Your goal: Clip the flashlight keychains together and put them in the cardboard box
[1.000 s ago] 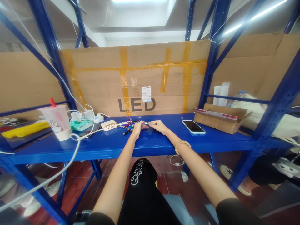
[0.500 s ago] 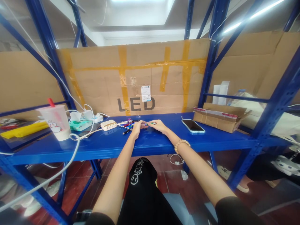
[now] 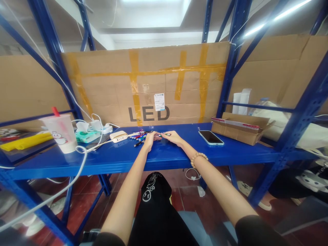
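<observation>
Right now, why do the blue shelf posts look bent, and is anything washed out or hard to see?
Head view: the wide lens bows the blue posts; the ceiling light is blown out white; the pens by the left hand and right hand look tiny, indistinct.

Glossy blue metal bench; multicoloured plastic pens; brown cardboard sheet striped with yellow tape, lettered black; white plastic cup with red straw.

Colourful pens heaped on blue shelf
</observation>
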A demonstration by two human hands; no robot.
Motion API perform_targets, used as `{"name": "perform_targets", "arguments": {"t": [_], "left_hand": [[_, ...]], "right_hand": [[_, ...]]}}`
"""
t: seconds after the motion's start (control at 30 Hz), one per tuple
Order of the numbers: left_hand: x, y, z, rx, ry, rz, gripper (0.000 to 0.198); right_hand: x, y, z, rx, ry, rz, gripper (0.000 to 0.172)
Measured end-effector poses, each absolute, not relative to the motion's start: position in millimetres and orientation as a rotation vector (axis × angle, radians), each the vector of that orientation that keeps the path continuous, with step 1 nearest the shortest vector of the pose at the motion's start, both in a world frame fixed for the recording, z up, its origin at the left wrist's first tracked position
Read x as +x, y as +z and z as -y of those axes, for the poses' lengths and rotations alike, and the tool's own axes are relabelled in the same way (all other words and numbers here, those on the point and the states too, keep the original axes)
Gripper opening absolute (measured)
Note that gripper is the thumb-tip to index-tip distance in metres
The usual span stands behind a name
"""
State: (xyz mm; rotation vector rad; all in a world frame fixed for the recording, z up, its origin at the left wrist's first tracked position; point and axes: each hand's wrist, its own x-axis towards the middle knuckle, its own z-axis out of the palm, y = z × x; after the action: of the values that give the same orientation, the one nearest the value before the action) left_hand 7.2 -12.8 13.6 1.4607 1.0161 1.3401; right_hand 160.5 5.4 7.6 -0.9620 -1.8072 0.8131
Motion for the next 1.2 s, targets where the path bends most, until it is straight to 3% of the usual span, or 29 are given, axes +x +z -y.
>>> {"name": "perform_targets", "arguments": {"t": [1.2], "left_hand": [[6.9, 11.0, 6.6, 1.429, 1.347, -1.016, 0.035]], "right_hand": [[162.0, 7.9, -6.5, -1.017, 0.844, 1.824, 0.045]]}}
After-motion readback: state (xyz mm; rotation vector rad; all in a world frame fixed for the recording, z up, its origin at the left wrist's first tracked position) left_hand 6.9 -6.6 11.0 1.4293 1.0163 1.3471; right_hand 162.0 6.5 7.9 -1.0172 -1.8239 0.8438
